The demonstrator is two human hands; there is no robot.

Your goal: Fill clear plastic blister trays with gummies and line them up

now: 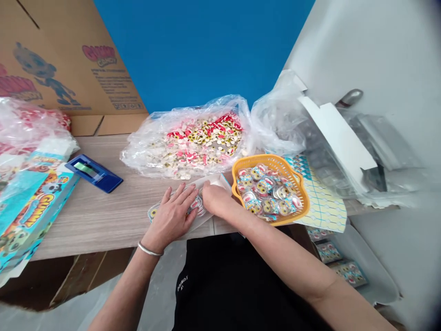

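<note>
My left hand (175, 212) lies palm down with its fingers stretched out, on a clear flat plastic package (203, 219) at the table's front edge. Small round printed pieces (197, 205) show between my two hands. My right hand (214, 198) is curled at the package's right side, its fingertips hidden, so what it grips cannot be made out. A white card or tray end (222, 181) sticks out just beyond it. Right beside that hand stands an orange plastic basket (305, 195), filled with small clear packs (265, 185) of printed eye-and-mouth pieces.
Behind my hands lies a clear bag (144, 147) of loose red, white and yellow pieces. A blue plastic tool (106, 180) and candy display box (51, 188) are left. Cardboard (113, 82) stands behind; a yellow-blue sheet (325, 209) and plastic bags (279, 119) lie right.
</note>
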